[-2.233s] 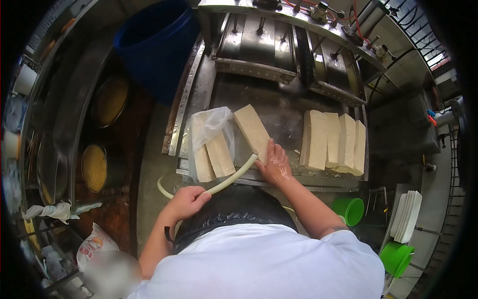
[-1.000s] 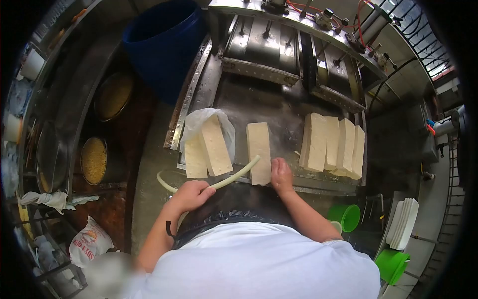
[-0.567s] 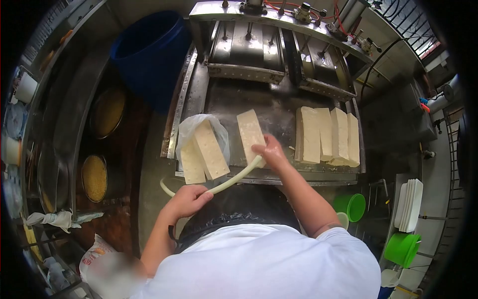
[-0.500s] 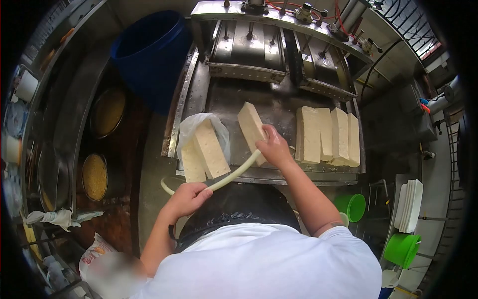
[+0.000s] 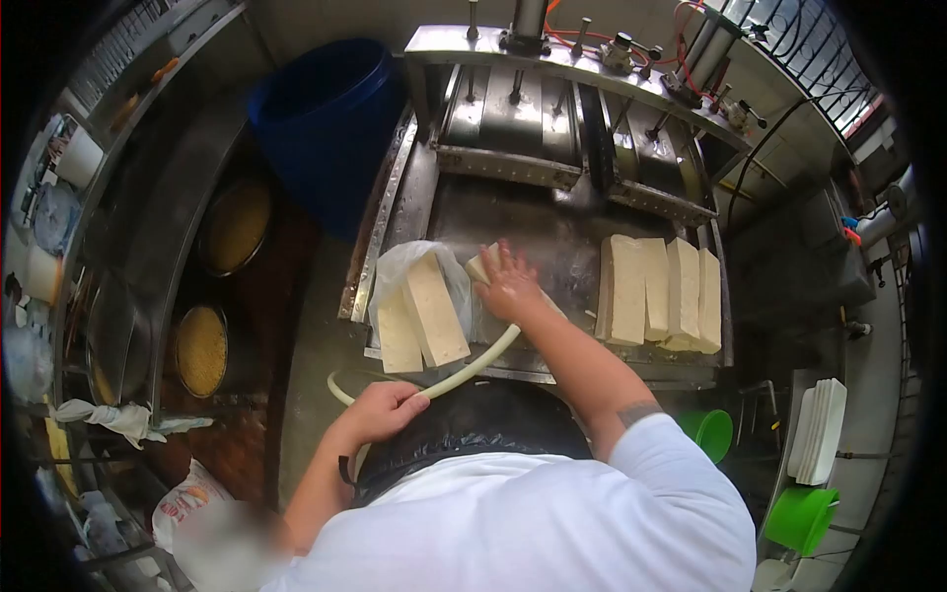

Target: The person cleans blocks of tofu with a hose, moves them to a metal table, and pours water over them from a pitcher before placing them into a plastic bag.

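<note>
My left hand (image 5: 383, 410) is wrapped round a pale hose (image 5: 473, 365), whose free end lies below my right wrist. My right hand (image 5: 511, 286) rests with fingers spread on a pale block (image 5: 480, 264) and hides most of it. To its left, two long pale blocks (image 5: 434, 311) lie side by side on a clear plastic bag (image 5: 388, 268). Several more pale blocks (image 5: 627, 291) stand in a row at the right side of the metal table (image 5: 473, 212).
A metal press (image 5: 513, 163) spans the table's back. A blue barrel (image 5: 326, 128) stands at the back left, above two round containers of yellowish stuff (image 5: 201, 350). Green buckets (image 5: 801, 518) and white trays (image 5: 817, 434) are at the right.
My right hand has let go of the hose end and spread over the middle block, which now lies mostly hidden. My left hand still holds the hose. The whole view has shifted slightly.
</note>
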A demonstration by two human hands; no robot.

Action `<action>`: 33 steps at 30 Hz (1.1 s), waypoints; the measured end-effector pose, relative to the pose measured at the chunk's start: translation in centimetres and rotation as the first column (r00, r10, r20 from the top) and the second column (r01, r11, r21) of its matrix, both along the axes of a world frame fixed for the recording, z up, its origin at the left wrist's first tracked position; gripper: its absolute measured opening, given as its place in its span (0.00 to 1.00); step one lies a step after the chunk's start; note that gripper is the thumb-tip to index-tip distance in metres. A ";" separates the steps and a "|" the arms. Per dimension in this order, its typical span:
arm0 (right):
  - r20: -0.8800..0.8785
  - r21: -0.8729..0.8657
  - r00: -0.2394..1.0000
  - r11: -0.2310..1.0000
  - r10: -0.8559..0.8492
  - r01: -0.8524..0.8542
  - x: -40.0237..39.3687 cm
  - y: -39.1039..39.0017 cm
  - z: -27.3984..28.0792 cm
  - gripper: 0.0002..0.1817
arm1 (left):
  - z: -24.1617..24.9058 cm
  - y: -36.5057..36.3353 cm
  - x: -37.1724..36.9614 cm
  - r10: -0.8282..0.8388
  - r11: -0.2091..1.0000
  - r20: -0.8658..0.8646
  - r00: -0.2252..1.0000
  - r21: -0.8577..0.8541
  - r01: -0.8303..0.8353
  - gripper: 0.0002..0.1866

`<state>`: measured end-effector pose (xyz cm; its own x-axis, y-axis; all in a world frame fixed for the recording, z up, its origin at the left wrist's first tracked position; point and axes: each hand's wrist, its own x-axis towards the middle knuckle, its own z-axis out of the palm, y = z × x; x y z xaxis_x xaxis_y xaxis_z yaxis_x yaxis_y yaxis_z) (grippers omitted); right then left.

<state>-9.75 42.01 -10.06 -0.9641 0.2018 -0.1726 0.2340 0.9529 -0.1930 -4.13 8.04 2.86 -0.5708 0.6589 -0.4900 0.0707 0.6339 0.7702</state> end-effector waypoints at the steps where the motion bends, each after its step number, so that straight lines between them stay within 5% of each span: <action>1: 0.030 -0.042 0.999 0.999 0.021 -0.019 -1.8 -0.3 0.5 0.41 | 0.4 0.3 0.0 -0.006 1.000 -0.017 1.000 0.001 0.006 0.19; 5: 0.115 -0.092 0.990 0.993 0.087 -0.077 -4.5 -0.8 1.4 0.41 | 0.5 0.5 0.2 -0.003 0.995 -0.034 0.999 0.096 0.006 0.17; 8: -0.085 -0.165 0.996 0.986 0.009 -0.023 -1.0 -0.3 -0.6 0.43 | -0.4 0.0 0.0 0.030 0.999 -0.100 0.995 0.021 -0.028 0.18; 12: 0.042 -0.028 0.980 0.980 -0.196 0.197 6.9 0.1 2.3 0.47 | -1.6 -0.8 0.2 0.012 0.995 -0.071 0.997 -0.098 -0.019 0.18; 16: 0.066 -0.008 0.982 0.985 -0.174 0.175 11.2 0.0 1.6 0.46 | -2.3 -0.7 0.4 -0.002 0.992 0.012 1.000 -0.122 0.003 0.19; 19: 0.060 -0.149 0.980 0.969 -0.191 0.198 11.2 0.2 -0.1 0.45 | -1.9 -0.1 -0.3 -0.059 0.993 -0.016 0.998 -0.101 0.057 0.20; 21: -0.138 -0.335 0.965 0.928 -0.223 0.166 10.9 0.3 -0.7 0.46 | -1.6 0.2 -0.4 -0.081 0.993 -0.034 0.996 -0.090 0.078 0.20; 24: -0.017 -0.084 0.985 0.982 -0.173 0.171 11.5 -0.1 1.5 0.45 | -1.2 0.5 -0.6 -0.089 0.993 -0.035 0.995 -0.079 0.086 0.20; 28: 0.190 -0.057 0.954 0.968 -0.231 0.245 11.4 -1.6 1.1 0.45 | -1.3 0.5 -0.6 -0.081 0.996 -0.045 0.996 -0.046 0.079 0.20; 31: -0.039 -0.056 0.987 0.987 -0.154 0.151 7.4 -0.7 -1.3 0.42 | -2.3 0.5 -0.4 -0.108 0.994 -0.095 0.990 -0.014 0.107 0.19; 33: 0.031 -0.115 0.998 0.992 -0.055 0.058 3.0 0.1 0.8 0.40 | -1.8 0.8 -0.2 -0.093 0.992 -0.075 0.993 -0.090 0.086 0.22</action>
<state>-6.78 42.15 -9.30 -0.9462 0.2329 -0.2248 0.2937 0.9096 -0.2939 -4.33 8.82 1.05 -0.5505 0.6661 -0.5032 0.1886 0.6864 0.7023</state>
